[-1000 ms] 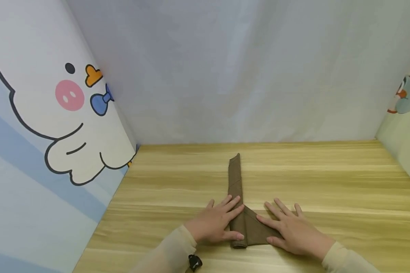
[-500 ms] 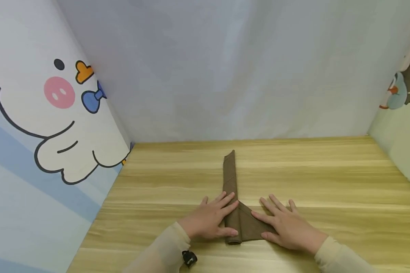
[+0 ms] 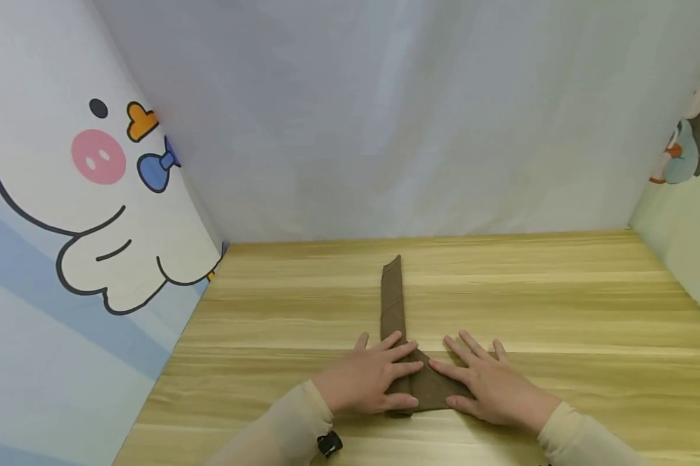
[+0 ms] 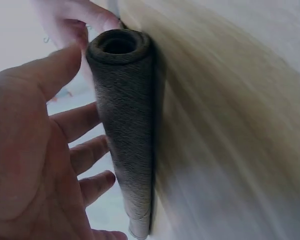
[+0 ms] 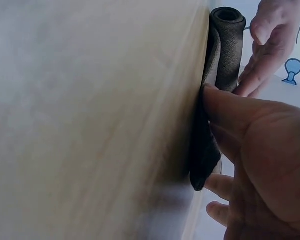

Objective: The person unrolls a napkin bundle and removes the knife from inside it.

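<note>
A brown cloth (image 3: 393,298), rolled into a long narrow tube, lies on the wooden table (image 3: 559,310) and points away from me. At its near end a flat triangular flap (image 3: 437,391) spreads to the right. My left hand (image 3: 373,378) rests across the near part of the roll with its fingers straight. My right hand (image 3: 484,385) presses flat on the flap, fingertips close to the left hand's. The left wrist view shows the roll's open end (image 4: 119,45) beside my left hand (image 4: 30,150). In the right wrist view my right hand (image 5: 260,145) lies on the cloth (image 5: 227,45).
Fabric walls close in the table: a cartoon panel (image 3: 94,194) on the left, a plain pale sheet (image 3: 385,129) at the back, and another printed panel (image 3: 693,162) on the right. A small black clip (image 3: 329,444) sits at my left sleeve.
My left hand has slid to the right over the roll, covering more of it. Less of the triangular flap shows between the hands. The right hand has stayed in place.
</note>
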Action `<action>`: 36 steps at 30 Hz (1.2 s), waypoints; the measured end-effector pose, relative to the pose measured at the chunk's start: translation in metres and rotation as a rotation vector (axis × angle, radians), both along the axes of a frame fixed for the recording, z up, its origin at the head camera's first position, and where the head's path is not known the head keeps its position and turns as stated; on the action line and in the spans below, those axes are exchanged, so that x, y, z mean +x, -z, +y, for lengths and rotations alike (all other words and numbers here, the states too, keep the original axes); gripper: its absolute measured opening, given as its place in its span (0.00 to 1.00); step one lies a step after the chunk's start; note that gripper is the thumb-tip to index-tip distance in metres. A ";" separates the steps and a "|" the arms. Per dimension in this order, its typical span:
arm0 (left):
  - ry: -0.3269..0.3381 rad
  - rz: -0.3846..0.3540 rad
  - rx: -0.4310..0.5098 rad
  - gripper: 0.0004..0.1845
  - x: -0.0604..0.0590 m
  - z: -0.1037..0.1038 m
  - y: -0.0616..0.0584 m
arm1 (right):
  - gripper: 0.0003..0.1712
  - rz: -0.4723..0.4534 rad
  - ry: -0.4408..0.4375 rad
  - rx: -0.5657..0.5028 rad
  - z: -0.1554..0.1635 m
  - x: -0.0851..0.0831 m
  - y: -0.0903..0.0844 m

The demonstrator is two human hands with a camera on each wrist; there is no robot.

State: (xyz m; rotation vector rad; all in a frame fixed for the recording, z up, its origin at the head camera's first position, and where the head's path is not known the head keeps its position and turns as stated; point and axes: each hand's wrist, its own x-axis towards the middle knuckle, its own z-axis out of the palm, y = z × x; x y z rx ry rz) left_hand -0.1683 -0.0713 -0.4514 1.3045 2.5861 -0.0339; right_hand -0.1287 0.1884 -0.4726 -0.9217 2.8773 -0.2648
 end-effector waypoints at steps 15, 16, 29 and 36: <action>-0.005 0.025 0.026 0.36 0.002 -0.007 0.007 | 0.35 -0.015 0.007 0.004 0.001 0.002 -0.001; -0.009 0.018 0.031 0.36 0.003 -0.008 0.007 | 0.35 -0.016 0.010 0.005 0.001 0.002 -0.001; -0.031 -0.025 0.065 0.34 0.002 -0.015 0.007 | 0.35 -0.016 0.016 -0.001 0.002 0.003 -0.002; -0.037 -0.023 0.090 0.33 0.002 -0.018 0.007 | 0.36 -0.002 0.026 0.005 0.004 0.003 -0.003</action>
